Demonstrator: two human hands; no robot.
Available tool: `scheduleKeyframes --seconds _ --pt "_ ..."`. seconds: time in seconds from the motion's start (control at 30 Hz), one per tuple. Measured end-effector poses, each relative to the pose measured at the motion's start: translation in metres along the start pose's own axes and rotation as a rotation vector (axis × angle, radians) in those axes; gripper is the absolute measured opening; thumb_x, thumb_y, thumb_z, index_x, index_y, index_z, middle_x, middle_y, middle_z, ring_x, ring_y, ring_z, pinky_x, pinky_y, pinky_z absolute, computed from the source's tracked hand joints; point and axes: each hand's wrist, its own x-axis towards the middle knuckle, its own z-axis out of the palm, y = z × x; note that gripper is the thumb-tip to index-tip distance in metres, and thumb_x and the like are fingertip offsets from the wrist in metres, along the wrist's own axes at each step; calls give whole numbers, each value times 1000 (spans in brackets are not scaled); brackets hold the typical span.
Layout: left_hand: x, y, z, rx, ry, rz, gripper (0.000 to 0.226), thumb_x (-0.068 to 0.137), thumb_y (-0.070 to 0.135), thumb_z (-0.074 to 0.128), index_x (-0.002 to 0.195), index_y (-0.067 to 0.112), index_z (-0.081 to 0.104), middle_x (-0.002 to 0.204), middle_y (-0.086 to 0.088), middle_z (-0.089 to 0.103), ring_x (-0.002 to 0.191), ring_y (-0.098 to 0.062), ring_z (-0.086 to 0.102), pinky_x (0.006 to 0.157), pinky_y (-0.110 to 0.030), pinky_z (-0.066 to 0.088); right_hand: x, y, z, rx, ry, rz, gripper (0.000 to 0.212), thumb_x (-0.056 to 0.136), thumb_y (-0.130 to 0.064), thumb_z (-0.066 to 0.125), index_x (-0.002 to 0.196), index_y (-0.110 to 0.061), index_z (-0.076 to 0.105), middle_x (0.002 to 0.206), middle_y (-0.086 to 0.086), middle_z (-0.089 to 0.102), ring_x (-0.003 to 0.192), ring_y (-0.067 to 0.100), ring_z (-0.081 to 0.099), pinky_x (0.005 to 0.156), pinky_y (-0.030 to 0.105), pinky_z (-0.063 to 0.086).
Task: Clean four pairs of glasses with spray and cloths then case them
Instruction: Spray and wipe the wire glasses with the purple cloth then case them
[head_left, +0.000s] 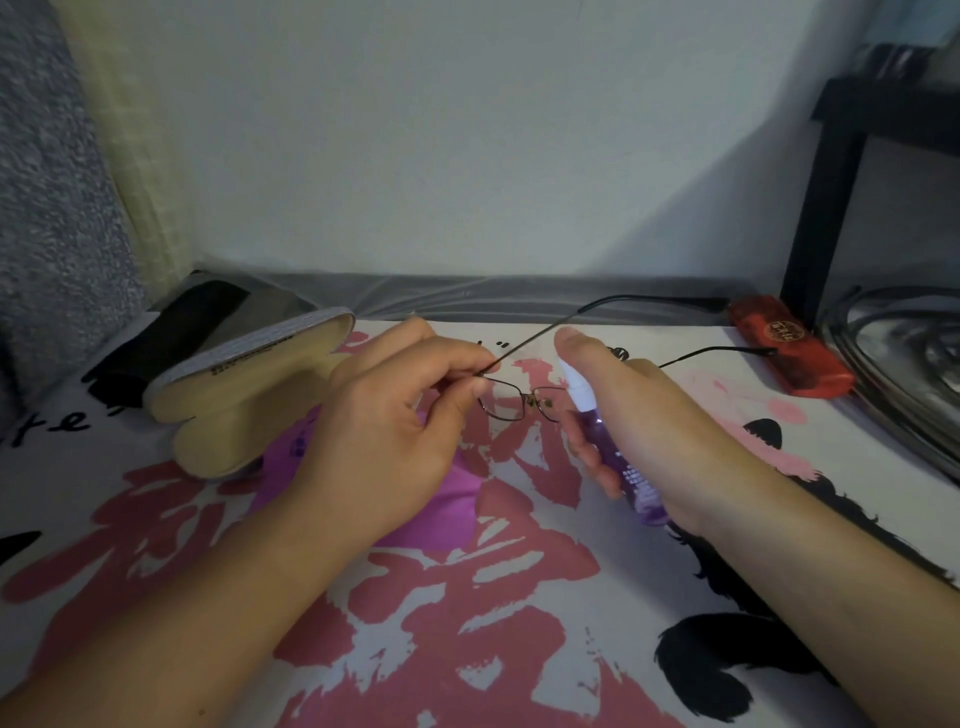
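Left hand (395, 410) pinches the thin dark metal-framed glasses (519, 402) at the left hinge corner, thumb and forefinger curled round the frame, other fingers curled in. The glasses are held up off the surface, between the two hands, temples unfolded and pointing away toward the wall; one temple runs up and right over the right thumb, the other reaches out toward the red case. Right hand (623, 415) grips a small translucent purple spray bottle with a white nozzle (597, 421), fingers wrapped round the body, thumb up near the nozzle top; whether it presses the nozzle cannot be told. The nozzle sits just beside the right lens, which is partly hidden behind it. Under the left hand lies a purple cleaning cloth (447, 512), flat on the white printed cover with pink and black brush characters (467, 623). Left of the hands, an open hard glasses case with grey outside and beige lining (244, 395) rests on the cover, lid up. Behind it a black soft pouch or cloth (171, 338), exact kind unclear. Far right, a closed red glasses case with a gold round emblem (789, 345), near a black frame leg (826, 208) and coiled cables (898, 364).
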Motion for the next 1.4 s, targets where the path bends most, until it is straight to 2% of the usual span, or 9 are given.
scheduleKeyframes --seconds 0.17,0.27,0.43,0.67,0.83,0.97,1.17,1.3,1.4 --pt "0 -1 0 9 -4 -1 12 91 10 70 101 10 76 85 1 65 80 -10 61 71 -25 49 0 0 -2 -66 13 -28 65 94 -54 37 50 -9 51 49 13 50 41 23 39 54 34 42" --pt "0 -1 -2 4 -9 -21 12 91 10 70 102 10 76 87 1 65 81 -8 61 72 -26 50 1 -1 -7 -89 68 -36 71 94 -65 37 56 -8 56 52 10 52 43 22 43 50 29 41" --pt "1 0 -5 28 6 -60 15 90 3 73 101 13 75 87 5 65 85 -5 60 76 -17 48 16 4 -27 -366 335 -136 90 92 -76 29 74 8 55 62 16 63 63 31 62 75 41 51" --pt "4 7 -7 25 16 -124 19 87 1 73 98 17 74 90 16 64 85 -3 60 78 -6 42 21 8 -29 -447 349 -115 75 96 -62 34 69 5 53 71 25 61 67 37 57 75 44 51" --pt "5 10 -8 -5 30 -164 26 88 2 72 99 26 69 90 17 63 85 2 61 77 -4 43 20 8 -28 -476 350 -162 41 97 -28 37 59 -14 40 66 23 47 64 32 40 59 40 34" --pt "5 11 -9 -18 34 -224 27 89 3 72 99 29 69 89 16 64 86 1 63 77 -5 44 23 10 -28 -453 414 -192 66 99 -52 33 66 4 45 69 25 57 64 34 50 60 40 40" --pt "11 11 -9 -250 37 -614 24 89 8 73 93 31 73 83 9 73 77 -1 69 70 -11 52 22 14 -23 -394 427 -274 86 92 -73 27 71 7 51 69 22 61 69 37 58 64 43 47" --pt "15 5 -12 -546 -95 -941 16 88 0 71 96 13 76 78 -7 72 68 -16 61 66 -25 54 19 16 -13 -405 392 -352 96 87 -80 20 76 9 56 74 27 61 73 43 60 67 49 51" --pt "15 2 -13 -673 -138 -1047 14 87 -4 67 99 3 74 74 -6 71 64 -14 58 58 -23 52 16 15 -8 -437 425 -439 92 89 -78 20 67 5 54 65 24 58 63 38 56 60 44 46"
